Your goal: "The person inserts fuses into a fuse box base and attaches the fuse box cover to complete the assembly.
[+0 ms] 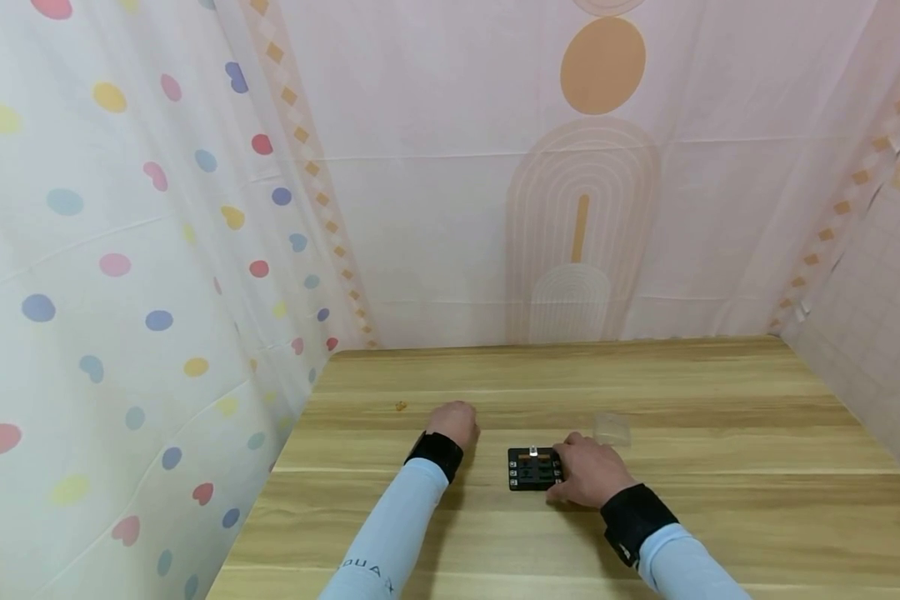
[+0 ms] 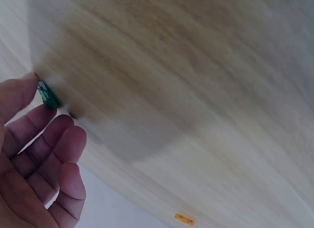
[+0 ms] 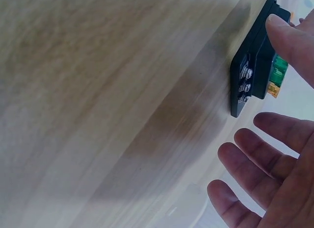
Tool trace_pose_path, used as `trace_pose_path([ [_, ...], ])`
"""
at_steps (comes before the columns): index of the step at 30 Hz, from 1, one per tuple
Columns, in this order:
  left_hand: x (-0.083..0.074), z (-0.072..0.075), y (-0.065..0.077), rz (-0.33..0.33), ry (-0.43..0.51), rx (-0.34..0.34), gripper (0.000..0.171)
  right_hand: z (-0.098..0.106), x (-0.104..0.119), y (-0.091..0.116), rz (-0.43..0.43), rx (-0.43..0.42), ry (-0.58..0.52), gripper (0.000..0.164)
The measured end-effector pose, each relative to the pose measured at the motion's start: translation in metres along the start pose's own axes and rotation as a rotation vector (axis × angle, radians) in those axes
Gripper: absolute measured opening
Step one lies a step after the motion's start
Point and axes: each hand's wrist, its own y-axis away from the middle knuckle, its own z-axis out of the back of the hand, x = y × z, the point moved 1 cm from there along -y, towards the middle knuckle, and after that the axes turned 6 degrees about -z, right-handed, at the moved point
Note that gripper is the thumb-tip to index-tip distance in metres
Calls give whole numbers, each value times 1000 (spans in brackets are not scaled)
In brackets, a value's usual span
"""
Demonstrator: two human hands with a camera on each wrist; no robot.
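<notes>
My left hand (image 1: 453, 423) pinches a small green blade fuse (image 2: 48, 94) between thumb and forefinger, just above the table; its other fingers are bent and hold nothing. A black fuse block (image 1: 532, 471), with metal screw terminals along its edges, lies flat on the table. At its right end is my right hand (image 1: 591, 472), the thumb (image 3: 284, 34) touching the block and the other fingers spread, fairly straight. In the right wrist view, a green fuse (image 3: 279, 70) and an orange fuse (image 3: 273, 89) stand in the block.
A loose orange fuse (image 2: 185, 219) lies on the wooden table (image 1: 720, 450), left of my left hand. Beyond my right hand is a clear plastic cover (image 1: 612, 428). Patterned curtains (image 1: 435, 233) hang behind the table and to its left.
</notes>
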Motion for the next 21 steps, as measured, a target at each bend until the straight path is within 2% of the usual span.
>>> trace_pose_path([
  [8, -1, -4, -3, -33, -52, -21, 13, 0, 0, -1, -3, 1, 5, 71],
  [15, 1, -9, -6, -29, -38, -14, 17, 0, 1, 0, -7, 2, -10, 69],
  [21, 2, -10, -7, -37, -37, 1, 14, 0, 1, -1, -9, -3, -11, 66],
])
